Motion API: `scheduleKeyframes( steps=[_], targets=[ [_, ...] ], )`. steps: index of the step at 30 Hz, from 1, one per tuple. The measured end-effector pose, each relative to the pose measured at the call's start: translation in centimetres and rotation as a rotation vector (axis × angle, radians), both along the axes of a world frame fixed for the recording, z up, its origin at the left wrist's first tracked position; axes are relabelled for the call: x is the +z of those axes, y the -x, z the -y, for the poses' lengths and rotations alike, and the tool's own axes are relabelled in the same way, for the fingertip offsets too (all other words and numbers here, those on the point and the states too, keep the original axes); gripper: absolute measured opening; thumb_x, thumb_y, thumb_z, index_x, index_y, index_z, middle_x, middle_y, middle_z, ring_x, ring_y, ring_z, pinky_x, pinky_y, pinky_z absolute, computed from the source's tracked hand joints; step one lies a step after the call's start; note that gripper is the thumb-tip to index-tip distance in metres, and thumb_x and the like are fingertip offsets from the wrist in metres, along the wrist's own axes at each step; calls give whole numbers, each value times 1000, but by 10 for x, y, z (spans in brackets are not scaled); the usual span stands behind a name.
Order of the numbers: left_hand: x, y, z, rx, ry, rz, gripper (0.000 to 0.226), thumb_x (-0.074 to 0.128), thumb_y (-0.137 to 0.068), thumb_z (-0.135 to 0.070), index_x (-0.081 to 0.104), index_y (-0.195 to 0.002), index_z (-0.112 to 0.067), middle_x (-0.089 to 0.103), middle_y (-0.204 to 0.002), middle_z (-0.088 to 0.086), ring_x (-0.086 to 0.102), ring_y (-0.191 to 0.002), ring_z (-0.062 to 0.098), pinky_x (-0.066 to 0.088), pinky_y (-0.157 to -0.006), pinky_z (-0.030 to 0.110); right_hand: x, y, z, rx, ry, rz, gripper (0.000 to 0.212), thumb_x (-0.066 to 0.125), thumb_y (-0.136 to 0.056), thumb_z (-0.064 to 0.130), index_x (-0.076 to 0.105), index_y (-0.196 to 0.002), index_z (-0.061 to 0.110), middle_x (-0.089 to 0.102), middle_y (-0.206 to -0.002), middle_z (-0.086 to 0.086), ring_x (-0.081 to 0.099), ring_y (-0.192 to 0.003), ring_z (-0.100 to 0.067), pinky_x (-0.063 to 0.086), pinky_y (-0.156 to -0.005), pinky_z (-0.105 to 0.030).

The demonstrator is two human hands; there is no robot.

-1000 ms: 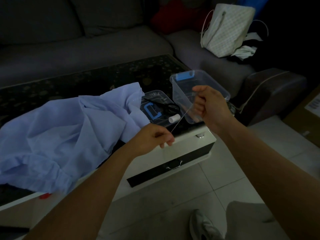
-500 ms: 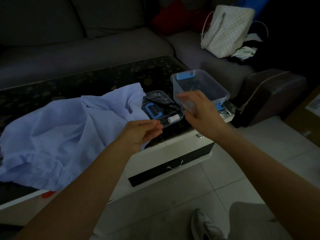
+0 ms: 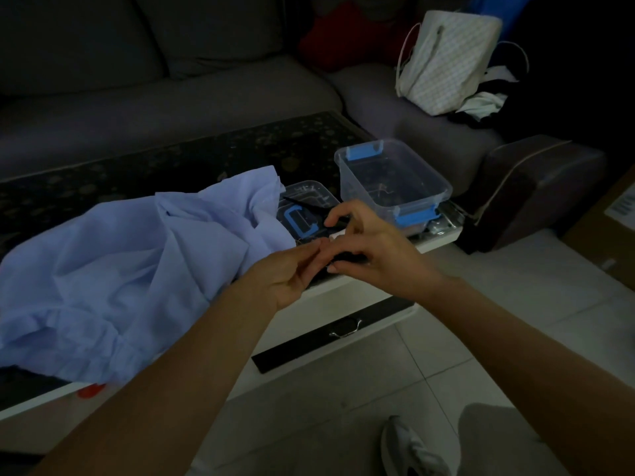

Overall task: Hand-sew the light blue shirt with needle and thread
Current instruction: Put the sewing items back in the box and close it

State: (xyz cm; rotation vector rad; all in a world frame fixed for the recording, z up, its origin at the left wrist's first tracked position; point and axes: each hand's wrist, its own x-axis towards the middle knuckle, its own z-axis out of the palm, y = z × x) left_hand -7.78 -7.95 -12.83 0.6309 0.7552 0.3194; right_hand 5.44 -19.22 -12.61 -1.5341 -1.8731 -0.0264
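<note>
Starting at your fingertips: your left hand (image 3: 292, 273) has its fingers nearly straight and close together, and the tips (image 3: 318, 243) are touching the curled fingers of your right hand (image 3: 381, 250). The right index and thumb arch up over the meeting point. It's too dark to see any thread or needle between them, so I can't tell if either hand is actually pinching anything.

Using the clear box (image 3: 364, 180) as the anchor:
- both hands hover just in front of it and a bit to its left, over the table (image 3: 206, 156) edge
- a white spool (image 3: 335, 237) peeks out between your hands, near the box's front left corner
- the box's lid (image 3: 309, 192) lies flat just left of it, with something black on top, maybe scissors
- the light blue shirt (image 3: 120, 262) is heaped left of the box, past the lid, with one fold lapping onto the lid

Handling-wise, I'd guess that shirt is thin, soft and floppy, so it'll slide and bunch. Take it by a seam or hem close to where you'll stitch and keep that bit taut. The thread is near invisible in this light and snags easily. Pinch it close to the end.
</note>
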Motion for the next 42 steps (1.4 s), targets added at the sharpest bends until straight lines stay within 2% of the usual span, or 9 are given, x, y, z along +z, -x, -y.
scheduleKeyframes(
  steps=[6,9,12,16,18,22,28,34,42],
  targets=[
    [-3,-4,0,-133,-66,-29,14,54,-92,-5,65,-97,2,72,-90,16,71,-74,19,58,-59,22,1,-1,5,-50,-70,-270,10,72,-82,18,74,-83,8,55,-113,-8,53,-81,-5,48,-73,-21],
    [-8,-3,-4,-313,-418,-319,25,56,-95,-24,68,-97,-2,74,-85,12,72,-72,20,56,-55,23,9,-12,10,-171,-14,-571,8,64,-88,14,62,-82,9,67,-106,-1,63,-83,-11,52,-71,-27],
    [-18,-6,-10,-327,-802,-517,31,56,-95,-32,69,-86,-6,67,-69,7,62,-54,16,48,-47,23,15,-23,18,-193,135,-815,11,55,-95,8,54,-86,2,73,-86,-8,48,-47,-6,39,-47,-17],
    [-32,-18,-18,-171,-1506,-568,17,60,-92,-24,70,-85,-12,62,-69,-4,55,-61,9,42,-59,22,9,-34,32,-161,719,-716,8,55,-96,15,60,-96,8,71,-73,-7,41,-42,-6,33,-42,-16],
    [-36,-27,-21,-130,-1612,-534,10,61,-91,-19,68,-96,-13,65,-86,-2,57,-72,9,43,-65,18,3,-35,37,-97,1023,-584,17,55,-97,18,61,-104,5,67,-64,-3,40,-41,-6,33,-42,-16],
    [-51,-49,-28,-190,-1771,-559,31,63,-89,-16,64,-119,-16,56,-117,5,55,-100,17,42,-86,22,-10,-33,32,-178,1007,-515,23,47,-101,18,62,-109,2,49,-53,2,39,-38,-3,34,-42,-13],
    [-66,-68,-33,-264,-1836,-621,36,63,-89,-17,61,-125,-11,60,-114,16,55,-108,32,45,-93,41,-12,-38,6,-370,651,-688,17,43,-100,13,58,-98,3,35,-76,16,46,-52,2,34,-52,-12],
    [-67,-73,-42,-256,-1834,-603,28,62,-89,-22,65,-115,-12,65,-101,12,60,-95,28,46,-80,33,-21,-43,-1,-423,558,-769,20,39,-99,3,55,-110,-2,50,-68,0,47,-54,-2,37,-51,-12],
    [-29,-64,-16,-35,-897,-295,16,50,-97,-17,59,-110,-19,61,-93,-1,53,-80,8,45,-69,23,-12,-26,0,-322,465,-749,15,50,-98,7,58,-109,2,71,-76,-16,49,-40,-2,40,-43,-16]
  ],
)
